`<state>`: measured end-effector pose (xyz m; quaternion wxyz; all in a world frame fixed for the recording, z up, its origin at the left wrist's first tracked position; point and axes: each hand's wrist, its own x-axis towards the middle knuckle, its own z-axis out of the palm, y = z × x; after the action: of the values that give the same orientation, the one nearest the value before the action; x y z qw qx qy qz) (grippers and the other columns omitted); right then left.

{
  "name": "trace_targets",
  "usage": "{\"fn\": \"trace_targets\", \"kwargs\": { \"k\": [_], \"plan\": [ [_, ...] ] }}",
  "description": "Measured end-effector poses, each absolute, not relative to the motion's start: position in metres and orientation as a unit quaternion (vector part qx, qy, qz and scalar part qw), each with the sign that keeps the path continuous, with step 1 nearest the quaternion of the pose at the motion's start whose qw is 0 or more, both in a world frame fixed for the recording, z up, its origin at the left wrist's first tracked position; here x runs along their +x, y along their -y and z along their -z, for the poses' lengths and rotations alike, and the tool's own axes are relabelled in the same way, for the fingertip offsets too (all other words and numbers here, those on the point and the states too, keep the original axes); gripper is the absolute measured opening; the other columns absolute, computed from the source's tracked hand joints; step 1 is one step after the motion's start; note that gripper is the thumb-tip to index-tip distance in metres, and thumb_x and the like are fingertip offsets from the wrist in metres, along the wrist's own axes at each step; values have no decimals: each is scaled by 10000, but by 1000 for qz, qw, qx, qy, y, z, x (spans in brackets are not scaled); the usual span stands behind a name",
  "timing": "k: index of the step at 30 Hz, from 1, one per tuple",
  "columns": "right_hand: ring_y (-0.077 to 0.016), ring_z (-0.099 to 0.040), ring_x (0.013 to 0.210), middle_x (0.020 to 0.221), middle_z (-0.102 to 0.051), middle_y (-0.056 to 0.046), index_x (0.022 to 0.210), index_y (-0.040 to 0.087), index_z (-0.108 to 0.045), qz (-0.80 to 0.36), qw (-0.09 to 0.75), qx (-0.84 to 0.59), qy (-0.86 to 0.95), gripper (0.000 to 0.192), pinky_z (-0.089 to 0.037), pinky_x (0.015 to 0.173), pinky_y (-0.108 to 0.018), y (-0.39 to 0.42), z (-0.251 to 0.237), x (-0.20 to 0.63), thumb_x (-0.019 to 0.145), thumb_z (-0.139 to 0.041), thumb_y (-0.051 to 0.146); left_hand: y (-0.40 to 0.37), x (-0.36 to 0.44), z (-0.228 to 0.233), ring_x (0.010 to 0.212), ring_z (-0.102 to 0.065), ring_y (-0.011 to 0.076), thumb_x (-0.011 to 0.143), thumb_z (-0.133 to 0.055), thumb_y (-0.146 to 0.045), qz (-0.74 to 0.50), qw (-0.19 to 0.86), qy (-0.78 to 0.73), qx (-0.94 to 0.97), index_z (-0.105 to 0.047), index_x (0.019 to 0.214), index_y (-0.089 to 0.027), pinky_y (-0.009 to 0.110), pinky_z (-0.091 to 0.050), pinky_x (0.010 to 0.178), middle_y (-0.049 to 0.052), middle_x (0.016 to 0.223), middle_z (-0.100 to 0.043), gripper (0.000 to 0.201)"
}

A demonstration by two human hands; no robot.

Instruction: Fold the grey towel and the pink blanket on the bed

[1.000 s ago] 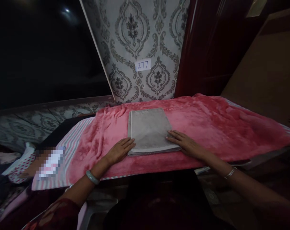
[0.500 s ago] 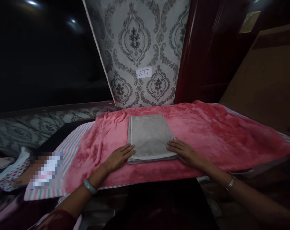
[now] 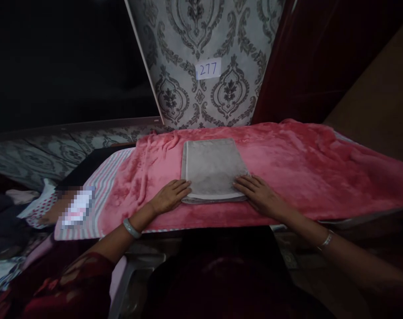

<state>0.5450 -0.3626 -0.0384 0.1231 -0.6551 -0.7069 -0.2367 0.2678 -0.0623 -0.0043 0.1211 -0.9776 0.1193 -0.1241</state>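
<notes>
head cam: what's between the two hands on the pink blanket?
The folded grey cloth. In the head view the left hand touches its near left corner and the right hand its near right corner, all on the pink blanket.

A folded towel (image 3: 213, 169) lies on a blanket (image 3: 304, 168) near its front edge, the left hand (image 3: 170, 197) at its left corner, the right hand (image 3: 259, 195) at its right.

Worn on the head, looking forward and down. Close above the near edge of the pink blanket (image 3: 287, 164). Facing the patterned wall (image 3: 201, 35) behind.
</notes>
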Motion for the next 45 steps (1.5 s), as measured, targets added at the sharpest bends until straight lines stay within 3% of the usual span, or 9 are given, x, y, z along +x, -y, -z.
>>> {"fn": "trace_targets", "kwargs": {
  "k": [5, 11, 16, 24, 32, 39, 45],
  "plan": [
    [-263, -550, 1294, 1375, -636, -122, 1367, 171, -602, 263, 127, -652, 700, 458, -420, 1084, -485, 362, 40, 541, 954, -429, 70, 66, 271, 5, 1402, -465, 305, 817, -575, -79, 112, 112, -113, -981, -597, 1351, -120, 472, -421, 1130, 189, 1502, -526, 536],
    [-285, -528, 1316, 1396, -618, -136, 1395, 186, -582, 237, 135, -684, 677, 513, -353, 1121, -550, 361, 34, 528, 923, -429, 55, 64, 281, 2, 1326, -545, 264, 878, -549, -147, 218, -13, -95, -971, -639, 1259, -142, 438, -475, 1081, 157, 1357, -653, 392],
    [-315, -502, 1345, 1450, -570, -148, 1515, 211, -462, 202, 148, -713, 655, 634, -279, 1154, -621, 347, 27, 506, 900, -425, 58, 63, 295, -26, 1297, -573, 256, 904, -541, -220, 243, -109, -70, -961, -619, 1296, -191, 458, -473, 1085, 121, 1320, -673, 401],
    [-332, -454, 1378, 1521, -483, -175, 1601, 167, -274, 115, 225, -749, 613, 792, -387, 1128, -513, 281, 6, 435, 873, -586, 193, 68, 302, -37, 1241, -608, 247, 899, -544, -195, 260, -146, -65, -952, -616, 1286, -196, 457, -488, 1068, 115, 1283, -685, 394],
    [-247, -660, 1138, 1335, -657, -118, 1435, 216, -548, 101, 221, -745, 621, 598, -554, 955, -392, 253, -6, 437, 884, -427, 16, 60, 295, -19, 1305, -557, 271, 880, -596, -222, 251, -127, -57, -958, -575, 1375, -218, 480, -468, 1083, 119, 1329, -660, 495],
    [-230, -693, 1104, 1304, -686, -92, 1411, 242, -593, 122, 225, -700, 667, 669, -572, 923, -369, 286, -46, 454, 819, -410, -10, 36, 323, -9, 1386, -476, 319, 879, -662, -283, 259, -83, -65, -960, -571, 1400, -215, 528, -435, 1093, 154, 1362, -638, 533],
    [-210, -662, 1184, 1317, -685, -23, 1409, 307, -598, 69, 287, -663, 688, 681, -533, 1013, -352, 355, -86, 487, 808, -439, 30, 23, 332, 6, 1374, -492, 322, 836, -675, -250, 252, -76, -71, -962, -590, 1385, -229, 558, -420, 1102, 148, 1363, -643, 556]
  ]
}}
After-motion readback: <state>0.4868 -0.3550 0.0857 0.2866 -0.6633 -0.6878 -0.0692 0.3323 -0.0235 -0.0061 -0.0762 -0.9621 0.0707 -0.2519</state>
